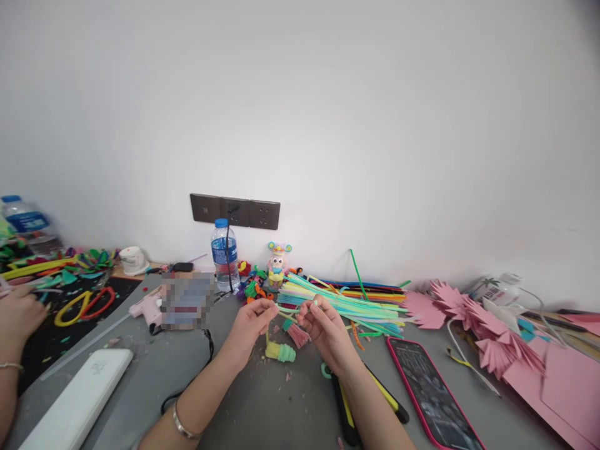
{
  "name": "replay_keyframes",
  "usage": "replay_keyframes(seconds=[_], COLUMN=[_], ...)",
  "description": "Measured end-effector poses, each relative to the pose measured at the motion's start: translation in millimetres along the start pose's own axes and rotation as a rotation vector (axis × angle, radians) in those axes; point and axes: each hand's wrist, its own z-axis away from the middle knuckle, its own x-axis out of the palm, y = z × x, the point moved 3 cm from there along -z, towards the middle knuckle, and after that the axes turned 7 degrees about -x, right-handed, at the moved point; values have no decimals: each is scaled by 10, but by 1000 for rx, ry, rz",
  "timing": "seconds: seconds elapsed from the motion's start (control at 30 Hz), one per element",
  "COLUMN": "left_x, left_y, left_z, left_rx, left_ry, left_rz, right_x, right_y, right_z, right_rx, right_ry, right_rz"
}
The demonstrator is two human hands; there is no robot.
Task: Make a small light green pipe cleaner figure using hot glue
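Observation:
My left hand [253, 325] pinches one end of a pale green pipe cleaner [287, 309] between thumb and fingertips. The other end sits in the closed fingers of my right hand [324, 328], so the strip spans the gap between both hands. Just below them on the grey table lies a yellow and mint-green coiled piece [280, 353], with a small pink and green bundle of short strips [297, 334] behind it. A tool with yellow and black handles [345, 406] lies partly hidden under my right forearm. Behind my hands is a pile of pastel pipe cleaners [347, 303].
A small figure [277, 265] and a water bottle [225, 253] stand near the wall. Left are a pink glue gun [149, 309], a white oblong device [79, 400] and another person's hand [21, 315]. Right lie a phone [434, 394] and folded pink paper [497, 331].

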Motion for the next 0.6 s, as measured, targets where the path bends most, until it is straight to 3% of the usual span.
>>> replay_keyframes(seconds=[0.17,0.27,0.4,0.53,0.6], left_x=[9,44,149,260,272], left_y=[1,51,131,148,124], left_z=[-6,16,113,236,248], left_rx=[19,74,269,529,581], left_ry=[-9,-70,-176,-202,-176], left_rz=[-8,-147,-507,-835,-887], right_x=[-18,-51,-66,-18,-9], right_y=[1,-22,-49,-26,-22], right_z=[-7,-23,-30,-9,-9], right_rx=[20,-9,-71,-35,-29], right_ry=[-46,-2,32,-30,-35], right_rz=[28,30,40,137,157])
